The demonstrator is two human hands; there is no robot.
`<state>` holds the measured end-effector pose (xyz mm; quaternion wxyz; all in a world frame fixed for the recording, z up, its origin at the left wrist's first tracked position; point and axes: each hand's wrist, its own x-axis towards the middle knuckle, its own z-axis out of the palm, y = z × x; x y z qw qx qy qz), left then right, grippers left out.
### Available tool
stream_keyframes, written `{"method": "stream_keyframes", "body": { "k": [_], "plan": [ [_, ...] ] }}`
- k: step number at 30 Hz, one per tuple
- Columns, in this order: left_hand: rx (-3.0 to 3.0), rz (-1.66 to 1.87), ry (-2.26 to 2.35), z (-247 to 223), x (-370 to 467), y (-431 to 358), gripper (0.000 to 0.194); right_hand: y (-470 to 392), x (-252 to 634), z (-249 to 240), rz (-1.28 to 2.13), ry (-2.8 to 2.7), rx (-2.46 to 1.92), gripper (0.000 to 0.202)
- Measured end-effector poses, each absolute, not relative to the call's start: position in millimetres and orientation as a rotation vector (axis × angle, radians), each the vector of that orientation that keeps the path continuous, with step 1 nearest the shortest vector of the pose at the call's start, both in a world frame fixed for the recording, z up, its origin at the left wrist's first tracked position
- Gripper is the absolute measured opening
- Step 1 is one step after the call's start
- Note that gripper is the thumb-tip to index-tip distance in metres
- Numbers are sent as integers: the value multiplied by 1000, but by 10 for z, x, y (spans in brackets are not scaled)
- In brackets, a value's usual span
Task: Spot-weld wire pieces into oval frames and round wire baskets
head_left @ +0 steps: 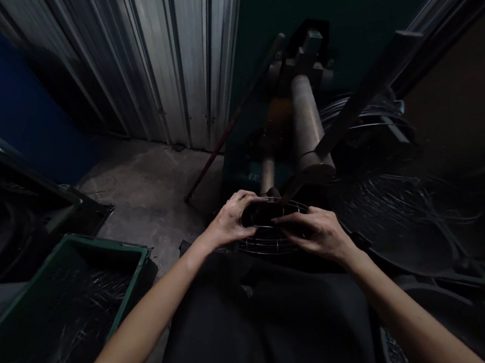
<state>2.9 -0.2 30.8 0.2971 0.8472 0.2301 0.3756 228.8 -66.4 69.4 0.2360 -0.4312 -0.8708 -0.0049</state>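
A round frame of thin metal wire (264,245) sits just above my lap, below the machine's arms. My left hand (233,218) grips its left side, with the thumb and fingers curled round a dark curved part at the rim. On the right, my right hand (317,232) holds the same frame, fingers reaching in across it. The inside of the frame is too dark to make out. Just beyond my hands, the thick metal cylinder (308,122) of a green machine (361,3) points toward me, with a thinner rod (268,176) under it.
A green crate (68,243) holding wire pieces stands at the left, near another dark crate (58,210). Coiled wire (360,110) hangs right of the cylinder. Loose wires (393,200) lie over a dark round container at the right. A thin rod (207,165) leans by the corrugated wall (158,54).
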Motion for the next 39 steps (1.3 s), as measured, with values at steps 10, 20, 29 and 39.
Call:
{"method": "stream_keyframes", "body": {
  "k": [10,20,29,39],
  "plan": [
    [2250,983,644,332,29,-18,52,-715,2204,620,-7,-2250,-1233,14],
    [2244,1022,686,290,10,-136,54,-778,2186,582,-16,-2237,-1180,10],
    [2266,1053,715,212,-14,-226,55,-819,2155,536,-66,-2235,-1161,10],
    [2266,1044,710,235,2,-173,55,-784,2215,534,-51,-2278,-1221,14]
  ]
}}
